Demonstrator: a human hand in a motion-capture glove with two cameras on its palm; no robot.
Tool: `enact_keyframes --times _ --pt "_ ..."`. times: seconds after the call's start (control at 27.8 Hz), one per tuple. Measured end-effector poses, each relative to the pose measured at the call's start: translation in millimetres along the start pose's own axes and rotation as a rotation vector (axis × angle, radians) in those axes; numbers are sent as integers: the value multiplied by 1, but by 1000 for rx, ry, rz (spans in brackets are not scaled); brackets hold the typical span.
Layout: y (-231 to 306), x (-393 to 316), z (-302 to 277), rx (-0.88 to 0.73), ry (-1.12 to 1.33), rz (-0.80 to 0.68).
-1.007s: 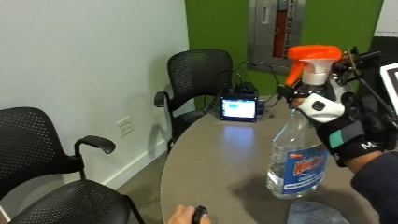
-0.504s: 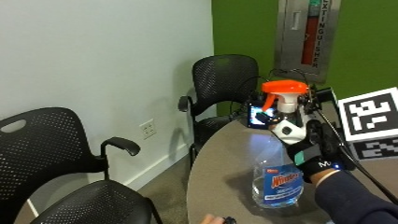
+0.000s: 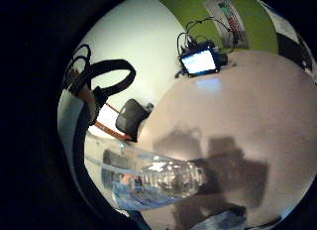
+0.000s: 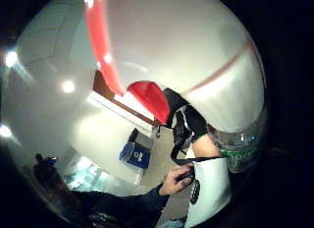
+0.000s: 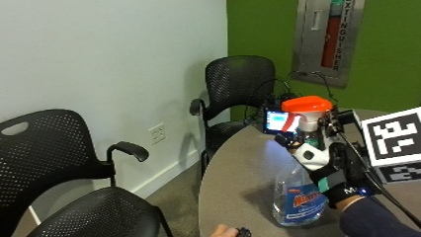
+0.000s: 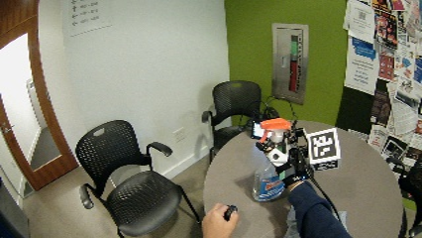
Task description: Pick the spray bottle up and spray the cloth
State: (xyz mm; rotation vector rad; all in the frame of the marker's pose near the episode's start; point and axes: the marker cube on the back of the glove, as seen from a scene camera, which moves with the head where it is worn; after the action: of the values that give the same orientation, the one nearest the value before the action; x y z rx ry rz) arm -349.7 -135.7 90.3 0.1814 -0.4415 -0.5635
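A clear spray bottle (image 5: 299,200) with blue liquid, a blue label and an orange trigger head (image 5: 306,105) stands upright at the table's near side. My gloved right hand (image 5: 337,174) grips its neck just under the head. Whether the base touches the table (image 5: 243,168) or hangs just above it, I cannot tell. In the little finger side palm view the bottle's body (image 3: 153,180) lies close to the palm, with a pale bluish cloth edge (image 3: 218,221) on the table beside it. The orange head (image 4: 147,98) fills much of the thumb side palm view.
A small lit screen (image 5: 276,120) with cables stands at the table's far edge. A bare left hand (image 6: 221,220) holds a small black object at the near edge. A black-and-white tag board (image 5: 395,143) stands right of the bottle. Black chairs (image 5: 236,94) line the wall.
The outside camera has moved, so the whole picture has shifted. My hand grips the bottle's neck as before and the bottle stays upright.
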Motion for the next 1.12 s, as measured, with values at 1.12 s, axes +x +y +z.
enact_keyframes --times 1.12 --pt "119 94 -154 -293 618 34"
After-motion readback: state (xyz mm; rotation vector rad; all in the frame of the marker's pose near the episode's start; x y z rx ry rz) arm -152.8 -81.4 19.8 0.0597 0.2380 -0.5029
